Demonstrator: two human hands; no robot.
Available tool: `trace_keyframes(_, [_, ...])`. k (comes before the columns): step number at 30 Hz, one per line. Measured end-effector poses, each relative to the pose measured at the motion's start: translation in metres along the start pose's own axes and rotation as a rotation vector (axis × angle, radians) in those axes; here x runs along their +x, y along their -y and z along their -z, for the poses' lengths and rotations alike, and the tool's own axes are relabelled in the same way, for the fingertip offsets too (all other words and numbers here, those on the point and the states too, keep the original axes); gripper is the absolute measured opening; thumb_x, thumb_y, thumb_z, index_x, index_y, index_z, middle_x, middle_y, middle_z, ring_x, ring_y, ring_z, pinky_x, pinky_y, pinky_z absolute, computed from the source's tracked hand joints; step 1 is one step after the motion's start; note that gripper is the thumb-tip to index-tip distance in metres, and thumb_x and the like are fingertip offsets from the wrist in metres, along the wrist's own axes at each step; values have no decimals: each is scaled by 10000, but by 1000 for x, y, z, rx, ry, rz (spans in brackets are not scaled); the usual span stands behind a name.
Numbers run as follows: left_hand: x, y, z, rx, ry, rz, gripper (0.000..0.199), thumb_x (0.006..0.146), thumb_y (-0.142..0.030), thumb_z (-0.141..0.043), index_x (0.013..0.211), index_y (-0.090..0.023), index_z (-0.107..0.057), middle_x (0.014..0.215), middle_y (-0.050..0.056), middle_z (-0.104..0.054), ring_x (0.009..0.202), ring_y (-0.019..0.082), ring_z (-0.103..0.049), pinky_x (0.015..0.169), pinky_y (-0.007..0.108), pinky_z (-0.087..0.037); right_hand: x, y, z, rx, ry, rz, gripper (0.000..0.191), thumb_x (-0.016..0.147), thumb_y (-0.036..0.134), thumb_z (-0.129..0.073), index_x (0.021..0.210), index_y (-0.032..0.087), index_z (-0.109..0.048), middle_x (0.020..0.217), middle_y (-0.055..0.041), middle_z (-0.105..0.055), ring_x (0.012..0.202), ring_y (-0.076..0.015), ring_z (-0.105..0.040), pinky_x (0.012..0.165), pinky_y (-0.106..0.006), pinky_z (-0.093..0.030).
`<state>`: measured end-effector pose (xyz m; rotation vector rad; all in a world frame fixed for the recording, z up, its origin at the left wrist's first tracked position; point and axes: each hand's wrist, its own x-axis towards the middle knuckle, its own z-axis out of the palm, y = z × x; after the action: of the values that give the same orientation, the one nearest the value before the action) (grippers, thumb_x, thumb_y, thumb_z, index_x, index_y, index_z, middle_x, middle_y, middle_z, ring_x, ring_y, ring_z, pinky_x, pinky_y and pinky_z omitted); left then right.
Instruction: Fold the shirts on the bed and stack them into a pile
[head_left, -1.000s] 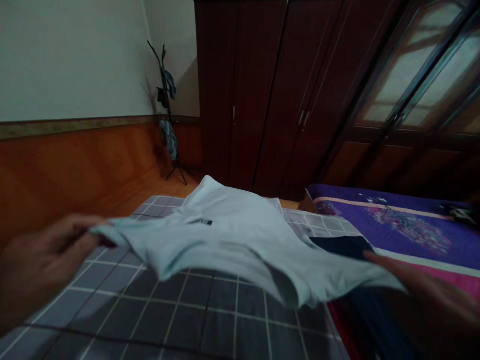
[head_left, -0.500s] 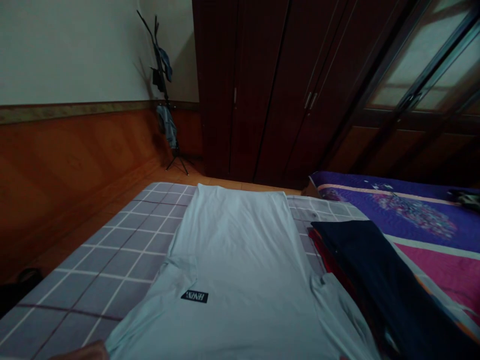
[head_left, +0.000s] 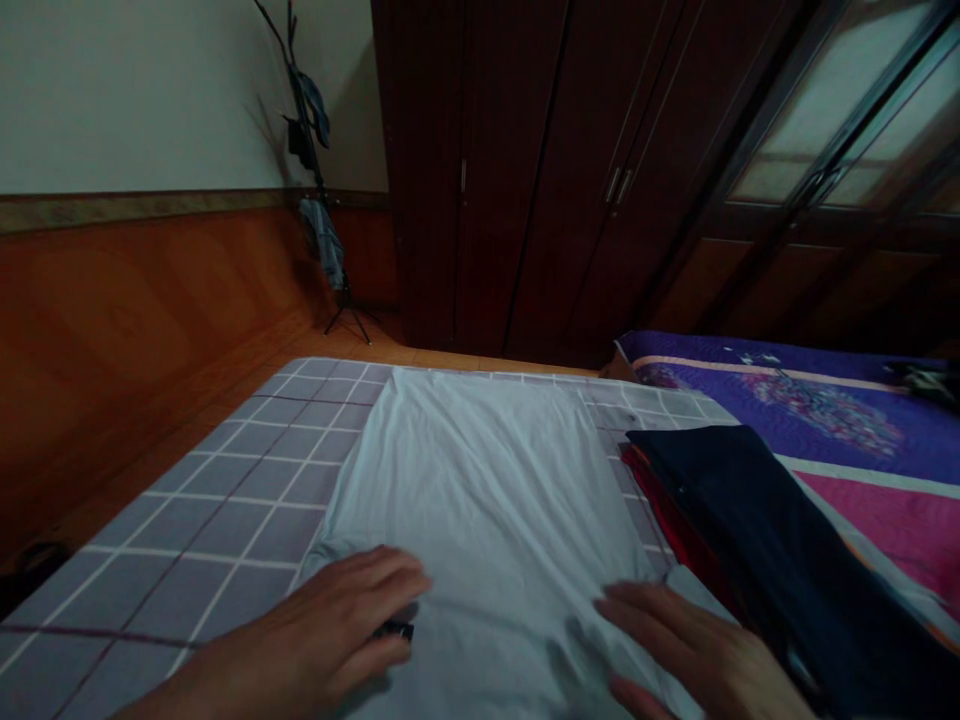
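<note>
A pale T-shirt [head_left: 487,480] lies spread on a grey checked bedsheet [head_left: 247,480], its hem toward the far edge. My left hand [head_left: 345,620] rests on or just over the shirt's left side, fingers stretched out, partly covering a small dark label [head_left: 396,630]. On the shirt's right side, my right hand [head_left: 682,640] has its fingers extended and apart, palm down. Neither hand grips the cloth. The near end of the shirt runs out of view.
Folded dark navy and red clothes [head_left: 780,540] lie right of the shirt. Beyond them is a purple and pink bedspread [head_left: 810,400]. A dark wardrobe [head_left: 510,180] and a coat stand [head_left: 319,180] with garments stand at the back.
Both hands have come into view from the bottom edge and moved forward over the shirt. The shirt shows more wrinkles, and its label is now partly covered.
</note>
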<state>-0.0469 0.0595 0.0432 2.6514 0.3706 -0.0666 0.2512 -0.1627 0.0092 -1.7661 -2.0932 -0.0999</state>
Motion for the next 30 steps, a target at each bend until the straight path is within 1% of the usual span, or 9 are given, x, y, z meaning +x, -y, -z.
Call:
trace_keyframes(3, [55, 8, -11, 82, 97, -20, 563, 857, -338, -559, 1385, -222, -401, 1497, 93, -305, 1377, 258, -258, 1118, 419, -246, 77, -8, -33, -59, 115, -44, 449, 890, 350, -512, 1307, 183, -494, 1328, -139, -506, 1183, -273, -502, 969, -421, -434])
trace_keyframes(5, [60, 36, -22, 159, 87, 74, 604, 866, -360, -523, 1427, -254, -327, 1527, 63, -226, 1406, 273, -150, 1129, 476, -178, 114, -29, -56, -118, 210, -63, 535, 876, 432, -533, 1328, 149, -478, 1397, -173, -422, 1278, -327, -384, 1018, -498, -348])
trace_keyframes(8, [23, 96, -24, 281, -19, 333, 534, 910, -354, -407, 1427, -239, -338, 1517, 61, -248, 1395, 265, -200, 1119, 452, -222, 139, -77, -73, -226, 240, -264, 568, 896, 488, -476, 1367, 174, -434, 1440, -149, -368, 1324, -330, -303, 1044, -517, -275])
trace_keyframes(11, [-20, 136, -1, 406, -64, 622, 492, 864, -280, -427, 1330, -139, -493, 1395, 140, -458, 1296, 307, -404, 1066, 463, -318, 152, -109, -77, -286, 174, -432, 559, 920, 435, -438, 1341, 67, -442, 1385, -240, -398, 1271, -385, -355, 991, -545, -299])
trace_keyframes(14, [-18, 128, 26, 411, -75, 575, 467, 821, -213, -439, 1269, -142, -552, 1334, 129, -529, 1260, 281, -453, 1057, 417, -344, 172, -99, -90, -280, 149, -432, 594, 917, 476, -426, 1346, 65, -433, 1367, -247, -412, 1243, -386, -383, 976, -512, -317])
trace_keyframes(19, [80, 84, 24, 310, -154, 246, 489, 911, -305, -372, 1371, -151, -428, 1450, 104, -392, 1350, 224, -321, 1113, 377, -250, 193, -57, -123, -266, 156, -310, 564, 919, 537, -386, 1379, 211, -417, 1455, -129, -345, 1329, -340, -272, 1056, -480, -224])
trace_keyframes(23, [143, 94, -4, 227, -168, 322, 580, 932, -452, -349, 1436, -168, -314, 1520, 116, -235, 1403, 306, -144, 1118, 512, -154, 181, -94, -111, -305, 140, -344, 527, 928, 513, -380, 1373, 233, -426, 1446, -90, -376, 1329, -309, -286, 1058, -464, -238])
trace_keyframes(27, [153, 117, -19, 210, -257, 305, 639, 931, -543, -291, 1451, -173, -278, 1532, 109, -192, 1411, 309, -75, 1125, 527, -86, 178, -140, -89, -368, 81, -494, 503, 929, 421, -391, 1320, 114, -476, 1361, -207, -441, 1260, -371, -373, 982, -537, -307])
trace_keyframes(30, [150, 123, -23, 201, -294, 277, 647, 925, -565, -284, 1450, -186, -280, 1531, 112, -195, 1410, 309, -76, 1125, 529, -91, 200, -131, -99, -343, 88, -439, 513, 933, 424, -377, 1349, 131, -446, 1388, -197, -412, 1268, -339, -375, 987, -502, -324])
